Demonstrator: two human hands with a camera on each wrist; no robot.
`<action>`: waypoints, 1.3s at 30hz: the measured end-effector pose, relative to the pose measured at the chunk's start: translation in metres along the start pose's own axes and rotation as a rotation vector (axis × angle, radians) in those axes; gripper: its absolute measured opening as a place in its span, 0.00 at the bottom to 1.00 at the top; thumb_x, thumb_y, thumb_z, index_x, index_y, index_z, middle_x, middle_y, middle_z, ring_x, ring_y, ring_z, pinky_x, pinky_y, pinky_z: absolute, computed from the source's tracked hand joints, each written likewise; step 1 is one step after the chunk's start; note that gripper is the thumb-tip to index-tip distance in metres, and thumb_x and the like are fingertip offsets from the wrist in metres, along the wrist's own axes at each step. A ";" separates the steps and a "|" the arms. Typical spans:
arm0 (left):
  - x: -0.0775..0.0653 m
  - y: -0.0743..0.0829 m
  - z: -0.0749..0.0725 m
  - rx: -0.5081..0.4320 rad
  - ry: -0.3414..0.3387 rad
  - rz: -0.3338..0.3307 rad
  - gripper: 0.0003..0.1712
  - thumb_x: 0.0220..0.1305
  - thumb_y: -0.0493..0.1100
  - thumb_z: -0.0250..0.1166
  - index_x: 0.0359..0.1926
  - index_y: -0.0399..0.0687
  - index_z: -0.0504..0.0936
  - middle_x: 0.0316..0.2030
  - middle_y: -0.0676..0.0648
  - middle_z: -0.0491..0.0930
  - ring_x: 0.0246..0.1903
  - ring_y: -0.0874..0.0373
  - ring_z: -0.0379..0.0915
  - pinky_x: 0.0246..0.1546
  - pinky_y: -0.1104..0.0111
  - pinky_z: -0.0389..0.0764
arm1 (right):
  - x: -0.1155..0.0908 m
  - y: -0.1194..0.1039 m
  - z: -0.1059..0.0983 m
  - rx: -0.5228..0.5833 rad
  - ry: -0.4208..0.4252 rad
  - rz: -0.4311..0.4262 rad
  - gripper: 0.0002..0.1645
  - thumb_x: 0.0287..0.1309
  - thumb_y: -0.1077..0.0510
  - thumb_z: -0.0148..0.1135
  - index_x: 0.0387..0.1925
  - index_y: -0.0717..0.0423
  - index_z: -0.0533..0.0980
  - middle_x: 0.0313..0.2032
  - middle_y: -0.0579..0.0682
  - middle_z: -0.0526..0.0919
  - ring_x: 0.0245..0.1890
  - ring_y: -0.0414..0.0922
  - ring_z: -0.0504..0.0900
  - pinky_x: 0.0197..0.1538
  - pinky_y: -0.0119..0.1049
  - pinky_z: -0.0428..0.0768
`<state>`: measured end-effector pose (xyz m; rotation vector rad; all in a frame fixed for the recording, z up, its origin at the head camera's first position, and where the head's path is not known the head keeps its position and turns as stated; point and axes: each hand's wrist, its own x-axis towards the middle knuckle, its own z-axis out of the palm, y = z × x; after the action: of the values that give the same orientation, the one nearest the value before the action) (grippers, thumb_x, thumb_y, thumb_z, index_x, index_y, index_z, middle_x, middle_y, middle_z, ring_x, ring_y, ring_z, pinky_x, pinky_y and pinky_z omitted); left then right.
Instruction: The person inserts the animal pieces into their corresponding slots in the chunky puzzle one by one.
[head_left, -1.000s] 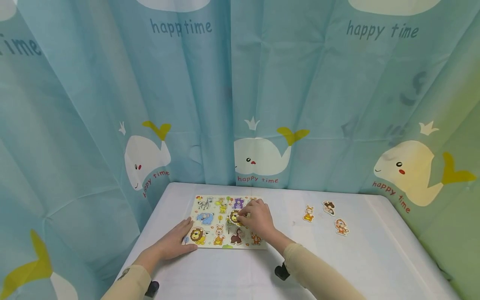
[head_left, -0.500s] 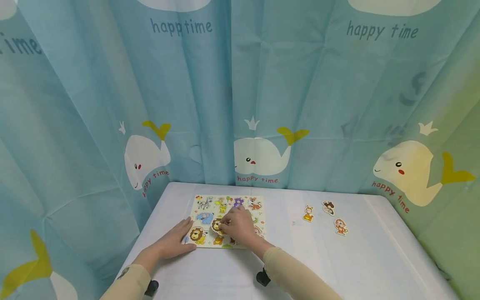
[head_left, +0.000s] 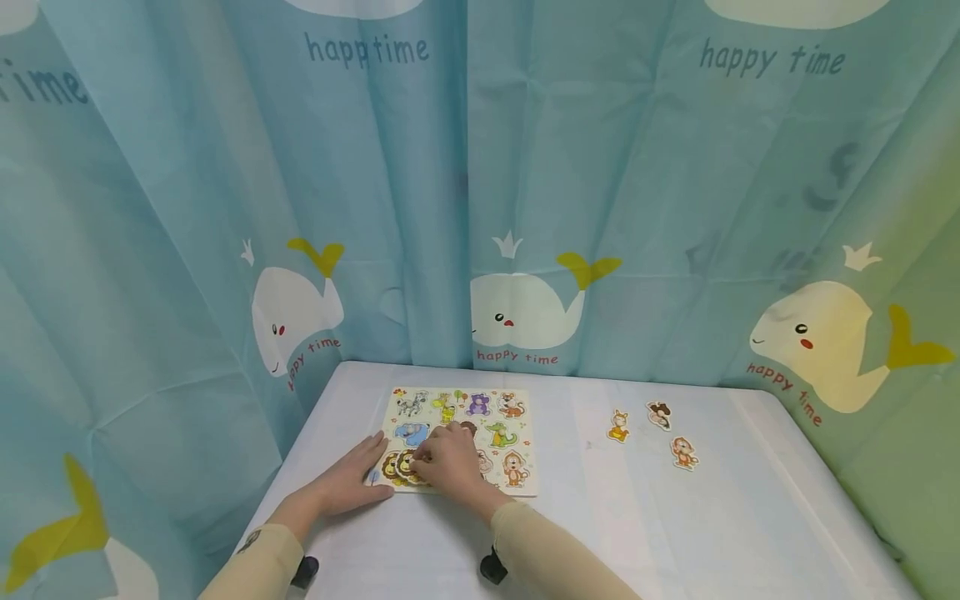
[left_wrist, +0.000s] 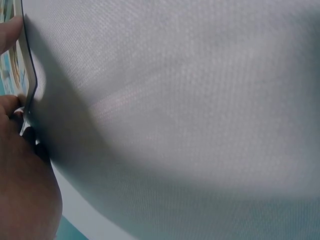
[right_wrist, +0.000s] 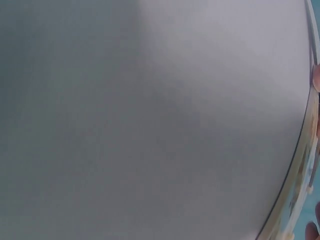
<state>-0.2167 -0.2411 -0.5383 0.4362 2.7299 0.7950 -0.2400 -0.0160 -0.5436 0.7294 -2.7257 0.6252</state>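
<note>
Pale blue curtain [head_left: 525, 183] hung behind the work in soft folds, printed with white whales [head_left: 517, 312] and the words "happy time". Before it stood a desk [head_left: 637, 517] with a smooth white covering, which filled most of both wrist views.

On the desk's left part lay a flat, cream-coloured picture board [head_left: 533, 479] bearing rows of cartoon animals, among them a zebra [head_left: 411, 404], a blue elephant [head_left: 411, 434] and a green crocodile [head_left: 502, 434]. Above its near left corner was a lion piece [head_left: 406, 467], brown-maned and edged in white, partly covering a similar lion picture [head_left: 389, 468]; whether it touched the board could not be told. A kangaroo piece [head_left: 618, 426], a dark brown piece [head_left: 659, 415] and a monkey piece [head_left: 683, 452] lay loose, well apart to the right.

The right hand [head_left: 450, 461] reached across the board, fingers bent, pinching the lion piece by its right side. The left hand [head_left: 355, 475] rested along the board's left edge, fingers extended and thumb spread at the near corner, touching without gripping. Both forearms wore beige sleeves [head_left: 258, 562].
</note>
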 end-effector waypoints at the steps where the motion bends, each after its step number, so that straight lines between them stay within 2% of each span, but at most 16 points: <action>1: 0.001 0.000 0.000 0.001 0.000 -0.002 0.54 0.64 0.60 0.69 0.79 0.37 0.55 0.80 0.38 0.49 0.78 0.37 0.42 0.75 0.42 0.54 | 0.000 -0.001 0.001 -0.006 0.001 0.003 0.06 0.55 0.45 0.75 0.27 0.39 0.89 0.27 0.33 0.78 0.35 0.38 0.69 0.42 0.36 0.71; 8: 0.003 0.002 -0.002 -0.014 -0.003 -0.017 0.55 0.63 0.60 0.71 0.79 0.38 0.56 0.80 0.39 0.49 0.78 0.38 0.42 0.75 0.42 0.53 | 0.003 -0.007 0.007 -0.012 0.008 0.038 0.06 0.54 0.46 0.76 0.26 0.40 0.88 0.25 0.34 0.74 0.34 0.38 0.68 0.38 0.34 0.68; 15: 0.003 -0.001 -0.003 -0.027 0.008 0.012 0.56 0.61 0.59 0.73 0.78 0.36 0.57 0.79 0.37 0.50 0.78 0.36 0.42 0.75 0.42 0.53 | 0.006 -0.010 0.015 0.010 0.016 0.067 0.07 0.55 0.45 0.76 0.26 0.40 0.88 0.25 0.33 0.74 0.34 0.37 0.66 0.38 0.33 0.66; 24: 0.004 -0.001 -0.002 -0.020 0.003 0.010 0.56 0.62 0.59 0.73 0.79 0.36 0.56 0.79 0.37 0.49 0.78 0.36 0.41 0.75 0.43 0.52 | 0.009 -0.016 0.020 -0.055 0.030 0.071 0.07 0.54 0.43 0.76 0.25 0.37 0.88 0.27 0.34 0.77 0.35 0.38 0.67 0.39 0.34 0.67; 39: 0.002 -0.003 0.000 -0.019 0.007 -0.003 0.55 0.62 0.59 0.73 0.79 0.37 0.57 0.79 0.37 0.50 0.78 0.36 0.42 0.75 0.43 0.54 | 0.009 -0.024 0.026 -0.058 0.014 0.109 0.08 0.54 0.42 0.76 0.26 0.37 0.88 0.27 0.35 0.70 0.34 0.39 0.64 0.36 0.34 0.64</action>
<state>-0.2193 -0.2424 -0.5405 0.4257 2.7267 0.8218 -0.2378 -0.0508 -0.5555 0.5634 -2.7732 0.5688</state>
